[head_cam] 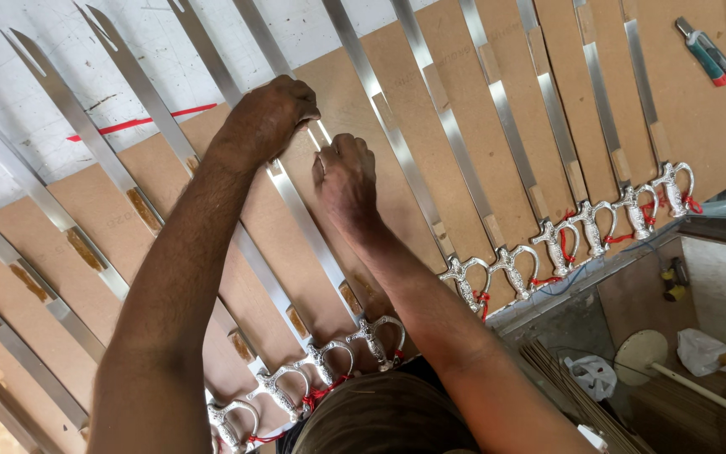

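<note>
Left hand (266, 118) and right hand (344, 172), both clenched, pinch one sword blade (296, 206) lying on the board surface (481, 109), hilts at 5 o'clock. Risk: fingers sliding along the edge, cuts; neighbouring blades nudged askew.

— Where are your hands?

— Both are on the long flat steel sword blade (296, 202) in the middle of the row; my left hand (266, 118) lies farther up it, my right hand (346, 181) just beside and nearer me.

— What's around?

— Blades lie side by side on the brown fibreboard worktop (699, 126), with their ornate cast-metal hilts (376, 336) along the near edge. A teal-and-red utility knife (706, 52) rests at the far right of the board. Below the edge, on the floor to my right, sits a crumpled white plastic bag (591, 374).
</note>
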